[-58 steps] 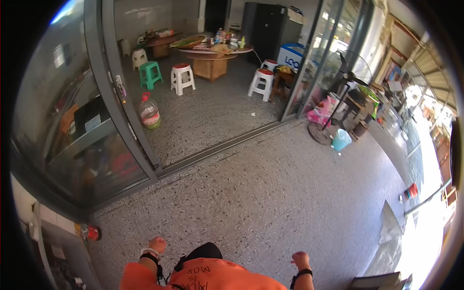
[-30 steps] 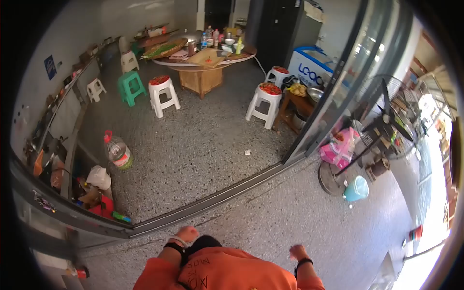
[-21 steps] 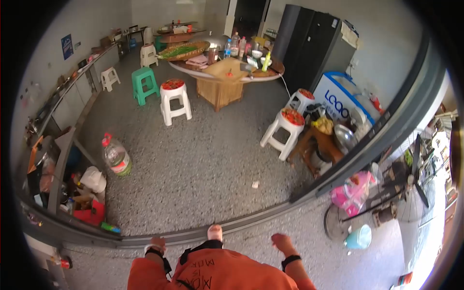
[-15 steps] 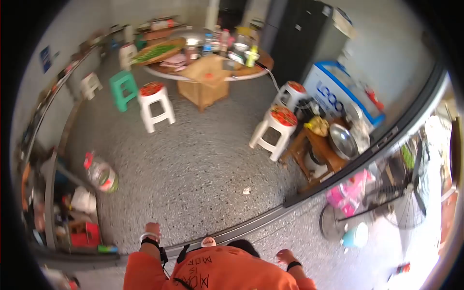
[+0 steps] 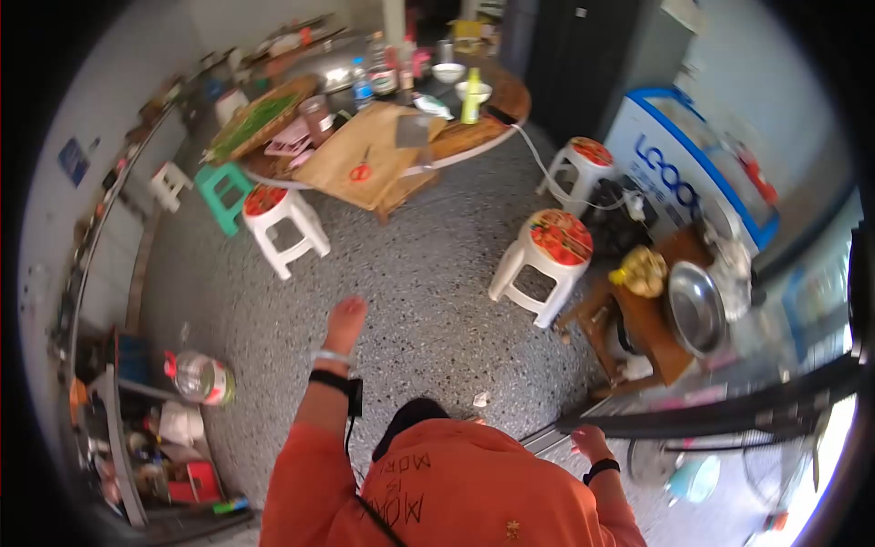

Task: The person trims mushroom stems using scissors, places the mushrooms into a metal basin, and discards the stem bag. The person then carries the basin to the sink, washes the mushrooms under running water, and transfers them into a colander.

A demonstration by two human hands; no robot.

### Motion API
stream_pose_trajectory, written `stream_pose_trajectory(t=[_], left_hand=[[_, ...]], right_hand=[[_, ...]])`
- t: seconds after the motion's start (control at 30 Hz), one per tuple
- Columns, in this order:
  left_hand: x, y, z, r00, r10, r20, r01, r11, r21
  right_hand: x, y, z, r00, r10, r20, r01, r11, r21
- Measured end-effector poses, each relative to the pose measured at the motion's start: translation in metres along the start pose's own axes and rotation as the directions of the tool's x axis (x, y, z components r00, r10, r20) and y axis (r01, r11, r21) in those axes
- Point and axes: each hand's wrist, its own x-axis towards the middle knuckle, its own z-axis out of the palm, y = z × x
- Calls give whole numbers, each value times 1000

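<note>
My left hand (image 5: 347,319) is stretched forward above the speckled floor, its fingers foreshortened and too blurred to read. My right hand (image 5: 591,441) hangs low at my right side, beside the door track, with fingers apart and nothing in it. Ahead stands a round table (image 5: 510,100) that bears a wooden board (image 5: 365,150) with red-handled scissors (image 5: 361,171), bottles, bowls and a woven tray (image 5: 260,123) of greens. White stools with red tops stand at its left (image 5: 283,223) and right (image 5: 544,260).
On the right are a small wooden table (image 5: 661,342) with a metal basin (image 5: 697,310), a blue-rimmed freezer (image 5: 656,164) and a sliding door frame (image 5: 711,422). A large bottle (image 5: 199,378) stands on the floor at left, near a cluttered shelf (image 5: 118,447). A green stool (image 5: 223,196) is farther back.
I have moved from outside through the doorway, so the table, stools and basin appear nearer. My left hand has swung forward and up; my right hand stays low.
</note>
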Motion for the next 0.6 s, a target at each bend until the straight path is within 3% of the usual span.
stream_pose_trajectory(t=[0.03, 0.1, 0.13, 0.2, 0.23, 0.3, 0.33, 0.4, 0.43, 0.5, 0.53, 0.57, 0.6], left_hand=[[21, 3, 12, 982, 160, -100, -152, 985, 85], [76, 45, 13, 990, 36, -134, -37, 999, -11], [104, 61, 9, 990, -129, -49, 126, 991, -54], [163, 26, 38, 957, 70, -283, -64, 997, 33], [202, -10, 50, 972, 123, -198, -71, 965, 252], [250, 26, 41, 1000, -22, 14, 13, 876, 482], [282, 12, 53, 924, -370, -94, 381, 910, 164], [335, 2, 57, 962, -271, -30, 252, 840, 480], [365, -47, 73, 981, -190, 28, 116, 701, 703], [396, -65, 77, 949, -314, 15, 187, 600, 778], [395, -34, 68, 930, -367, 13, 255, 671, 696], [406, -88, 80, 975, -175, 139, -1, 619, 786], [400, -79, 86, 988, -130, -88, 151, 630, 762]], right_hand=[[12, -29, -17, 995, -92, -36, 90, 994, -53], [33, -77, -43, 990, -109, -86, 114, 992, 51], [44, -90, -50, 968, -225, -116, 222, 974, -35], [73, -100, -53, 949, -262, -175, 256, 965, -55], [78, -110, -54, 941, -271, -205, 252, 961, -112], [101, -96, -47, 958, -235, -163, 209, 965, -160], [112, -99, -46, 970, -207, -128, 181, 965, -192], [105, -136, -60, 981, -140, -134, 105, 965, -239], [99, -149, -61, 988, -102, -112, 65, 954, -293], [117, -150, -61, 985, -75, -155, 40, 975, -220], [122, -159, -65, 987, -27, -159, 7, 992, -127], [125, -167, -65, 987, 28, -156, -33, 999, -29], [125, -183, -68, 985, -5, -174, -8, 997, -75]])
